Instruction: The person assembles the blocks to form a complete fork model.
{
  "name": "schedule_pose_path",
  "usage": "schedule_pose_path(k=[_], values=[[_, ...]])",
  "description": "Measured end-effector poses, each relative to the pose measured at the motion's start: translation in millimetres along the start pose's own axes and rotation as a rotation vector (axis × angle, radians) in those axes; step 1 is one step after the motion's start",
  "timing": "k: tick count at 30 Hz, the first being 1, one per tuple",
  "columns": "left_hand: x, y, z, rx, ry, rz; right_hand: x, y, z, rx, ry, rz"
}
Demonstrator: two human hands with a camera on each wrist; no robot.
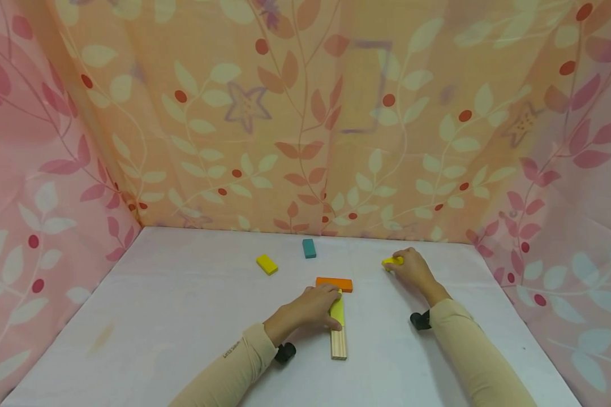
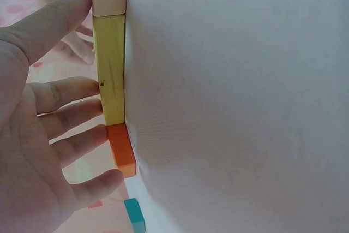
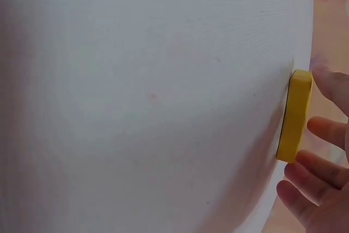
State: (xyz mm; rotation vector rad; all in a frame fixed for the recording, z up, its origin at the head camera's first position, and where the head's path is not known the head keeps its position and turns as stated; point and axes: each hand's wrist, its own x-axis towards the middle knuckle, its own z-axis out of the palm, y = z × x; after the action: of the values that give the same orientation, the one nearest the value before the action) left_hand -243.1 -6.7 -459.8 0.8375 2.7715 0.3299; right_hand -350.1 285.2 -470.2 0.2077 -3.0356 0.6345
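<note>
My left hand (image 1: 310, 305) lies over a row of blocks, its extended fingers touching a yellow-green block (image 2: 110, 69) and its thumb by a plain wooden block (image 1: 338, 345). These two lie end to end, the wooden one nearer me. An orange block (image 1: 334, 284) lies crosswise at the far end of the yellow-green one, partly behind my fingertips in the head view. Farther right, my right hand (image 1: 412, 270) pinches a yellow block (image 3: 295, 115) by its ends, low at the white table surface.
A second yellow block (image 1: 267, 264) and a teal block (image 1: 309, 249) lie toward the back of the white table (image 1: 183, 339). Flower-patterned cloth (image 1: 305, 113) rises behind the table and along both sides.
</note>
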Motion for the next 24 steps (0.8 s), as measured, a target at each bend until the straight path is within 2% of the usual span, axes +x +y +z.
schedule_pose_path(k=[17, 24], values=[[-0.5, 1.0, 1.0, -0.031, -0.004, -0.015, 2.0, -5.2, 1.4, -0.017, -0.039, 0.044], [-0.8, 1.1, -0.2, -0.014, -0.002, -0.013, 1.1, -8.5, 0.7, -0.034, -0.025, 0.036]])
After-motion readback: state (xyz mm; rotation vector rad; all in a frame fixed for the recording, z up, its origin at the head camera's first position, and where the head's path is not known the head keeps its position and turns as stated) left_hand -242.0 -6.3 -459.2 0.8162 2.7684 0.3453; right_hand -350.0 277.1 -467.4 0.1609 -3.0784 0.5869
